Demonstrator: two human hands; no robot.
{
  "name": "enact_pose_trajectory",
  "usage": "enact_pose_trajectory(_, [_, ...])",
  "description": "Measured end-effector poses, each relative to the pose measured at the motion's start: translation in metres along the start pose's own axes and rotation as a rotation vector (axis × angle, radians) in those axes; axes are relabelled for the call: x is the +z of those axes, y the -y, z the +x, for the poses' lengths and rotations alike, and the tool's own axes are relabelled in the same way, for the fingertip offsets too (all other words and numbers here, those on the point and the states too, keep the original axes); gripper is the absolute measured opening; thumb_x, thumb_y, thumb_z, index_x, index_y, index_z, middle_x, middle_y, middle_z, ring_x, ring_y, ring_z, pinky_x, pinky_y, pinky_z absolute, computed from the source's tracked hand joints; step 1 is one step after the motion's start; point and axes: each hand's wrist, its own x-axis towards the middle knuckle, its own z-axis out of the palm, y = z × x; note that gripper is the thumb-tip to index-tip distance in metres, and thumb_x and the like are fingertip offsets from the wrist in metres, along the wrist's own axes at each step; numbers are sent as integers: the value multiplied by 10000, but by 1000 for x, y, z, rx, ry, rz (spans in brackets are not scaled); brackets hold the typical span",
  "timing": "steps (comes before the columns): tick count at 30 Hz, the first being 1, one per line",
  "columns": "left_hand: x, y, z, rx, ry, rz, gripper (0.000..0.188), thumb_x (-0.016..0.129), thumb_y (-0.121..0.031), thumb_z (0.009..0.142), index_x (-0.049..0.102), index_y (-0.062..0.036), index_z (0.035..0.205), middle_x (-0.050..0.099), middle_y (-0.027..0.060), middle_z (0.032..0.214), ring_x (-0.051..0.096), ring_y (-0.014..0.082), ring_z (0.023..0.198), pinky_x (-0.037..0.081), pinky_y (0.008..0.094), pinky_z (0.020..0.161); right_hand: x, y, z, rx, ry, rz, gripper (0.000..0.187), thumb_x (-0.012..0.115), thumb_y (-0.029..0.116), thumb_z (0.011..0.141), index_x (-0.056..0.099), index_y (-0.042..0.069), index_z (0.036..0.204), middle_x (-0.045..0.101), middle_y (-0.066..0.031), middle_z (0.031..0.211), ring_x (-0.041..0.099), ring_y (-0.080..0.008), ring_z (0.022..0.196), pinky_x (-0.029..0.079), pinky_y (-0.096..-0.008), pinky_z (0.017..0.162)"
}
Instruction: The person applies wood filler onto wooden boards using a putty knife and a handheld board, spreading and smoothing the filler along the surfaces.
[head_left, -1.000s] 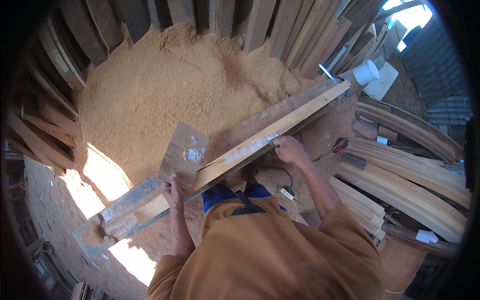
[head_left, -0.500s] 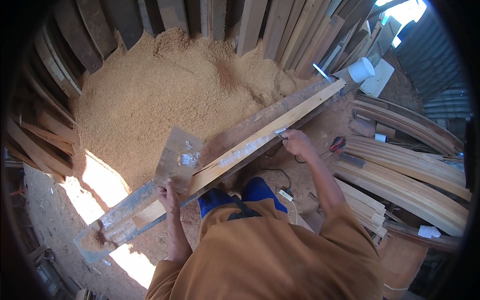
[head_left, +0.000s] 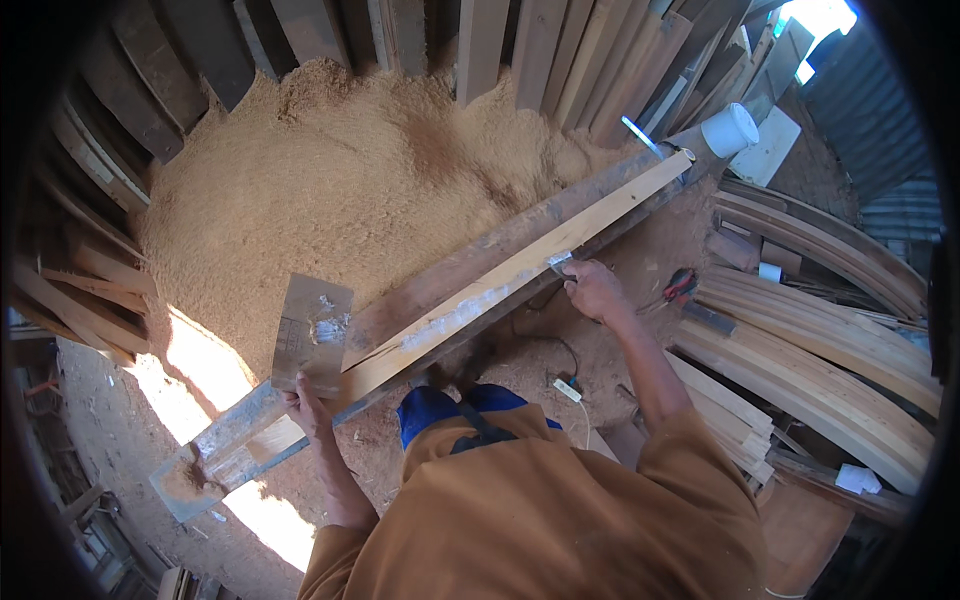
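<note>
A long pale wooden board [head_left: 590, 225] lies slantwise on a darker, dusty plank bench [head_left: 470, 250]. White filler paste [head_left: 455, 312] is smeared along the board's middle. My right hand [head_left: 597, 288] grips a putty knife [head_left: 561, 262], its whitened blade touching the board at the right end of the smear. In my left hand [head_left: 309, 405] is a flat brown palette board [head_left: 300, 345], pinched at its near edge and held over the lower left part of the bench. A dab of white filler [head_left: 330, 328] sits on the palette.
A big sawdust heap [head_left: 290, 200] rises beyond the bench. Planks [head_left: 485, 50] lean along the back. A white bucket [head_left: 730, 130] stands by the bench's far end. Stacked curved timbers [head_left: 820, 350], red-handled pliers [head_left: 681, 284] and a power strip with cable [head_left: 567, 390] lie at right.
My left hand has moved left with the palette board, uncovering more of the pale board. My right hand and the putty knife stay at nearly the same spot on it.
</note>
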Motion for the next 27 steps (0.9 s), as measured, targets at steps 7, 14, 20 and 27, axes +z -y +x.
enact_pose_trajectory(7, [-3,2,0,25,-33,52,226,620,-224,1007,650,-2,1036,701,69,947,635,108,801,519,273,701,-20,-17,-6,-68,139,30,345,658,230,903,696,146,1235,651,-208,1247,613,-400,1168,498,-474,1004])
enact_pose_trajectory(14, [-3,6,1,27,-63,40,238,634,-243,1000,651,-7,1019,696,64,919,630,107,791,519,274,676,-1,-27,0,-93,-67,50,340,657,226,899,700,136,1224,656,-214,1219,615,-400,1157,499,-482,997])
enact_pose_trajectory(20, [6,0,3,53,-43,52,236,632,-233,1001,650,2,1000,693,60,898,630,104,769,518,272,667,4,-44,-23,-154,52,25,329,636,203,910,699,133,1226,659,-227,1145,619,-401,1129,503,-481,984])
enact_pose_trajectory(27, [-7,8,5,-3,-7,103,245,621,-241,999,656,-13,1081,695,71,987,637,119,836,520,289,722,-14,5,-13,-92,-49,55,312,618,194,902,708,122,1192,652,-227,1208,623,-378,1163,505,-479,993])
